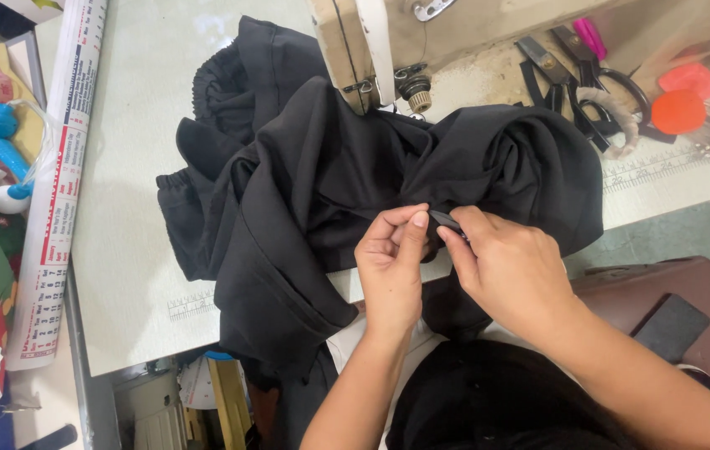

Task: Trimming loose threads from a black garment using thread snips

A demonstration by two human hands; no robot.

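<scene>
1. 2 hands meet over the cloth point(321, 192), a heap of matte black fabric that lies in soft, deep folds on the table point(121, 208) and spills over its near edge toward my lap.
2. My left hand point(392, 267) is curled narrow, thumb and forefinger pinched on a fold of the cloth.
3. My right hand point(509, 267) is closed the same way, its fingertips nipping a small, dark, flat strip point(446, 221) at the fold; I cannot tell whether it is part of the cloth.
4. The 2 hands sit just beside each other, fingertips almost touching.
5. The far end of the cloth runs up under the machine point(371, 50), a cream, hard-edged sewing machine with a knurled metal knob.
6. One edge of the cloth, at left, is gathered into tight ruffles.
7. The table has a pale, finely grained top with a printed ruler strip along its edge.
8. Black-handled scissors point(576, 83) lie beyond the cloth at right, near 2 round orange pads point(678, 110).
9. A rolled paper calendar point(59, 183) lies long and stiff at the table's left side.
</scene>
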